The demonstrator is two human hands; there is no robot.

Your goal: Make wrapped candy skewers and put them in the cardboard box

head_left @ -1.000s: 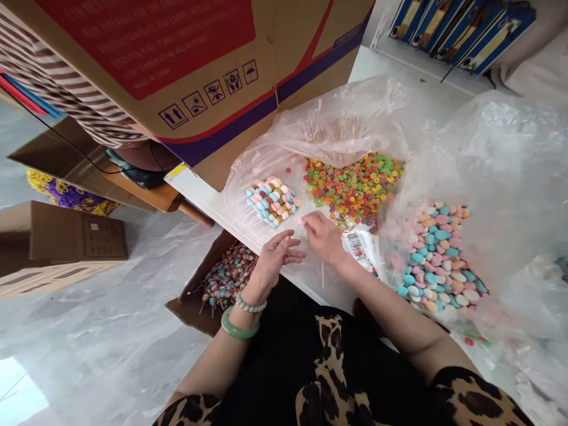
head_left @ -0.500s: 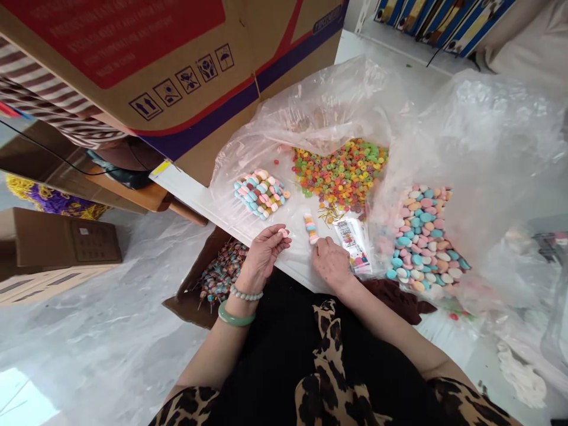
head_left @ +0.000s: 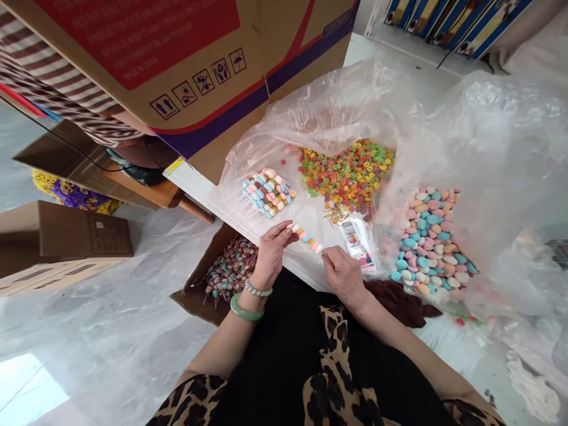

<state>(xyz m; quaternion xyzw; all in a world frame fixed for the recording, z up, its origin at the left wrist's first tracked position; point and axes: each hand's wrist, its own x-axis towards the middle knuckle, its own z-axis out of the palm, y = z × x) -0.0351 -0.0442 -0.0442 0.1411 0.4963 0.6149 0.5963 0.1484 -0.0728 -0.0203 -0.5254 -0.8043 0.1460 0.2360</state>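
Note:
A candy skewer point(head_left: 306, 238) with pink, blue, orange and white pieces slants between my hands, above the plastic sheet. My left hand point(head_left: 274, 244) pinches a pink candy point(head_left: 291, 228) at its upper end. With fingers closed, my right hand point(head_left: 344, 273) grips the lower end; the stick itself is mostly hidden. A stack of finished-looking candy skewers point(head_left: 267, 192) lies just beyond my left hand. Small ring-shaped gummies point(head_left: 348, 171) are heaped farther back, with thin gold ties point(head_left: 336, 213) at their near edge. Printed wrappers point(head_left: 358, 244) lie beside my right hand.
Pastel oval candies point(head_left: 432, 239) are piled in clear plastic point(head_left: 492, 160) at right. A large carton point(head_left: 195, 136) stands at the back left. Below the table edge, an open box point(head_left: 199, 290) holds many wrapped skewers. Another person in a striped sleeve point(head_left: 66, 71) is behind the carton.
My right hand has lifted the candy skewer off the sheet and tilted it toward my left hand. The pink candy in my left hand now meets the skewer's upper end.

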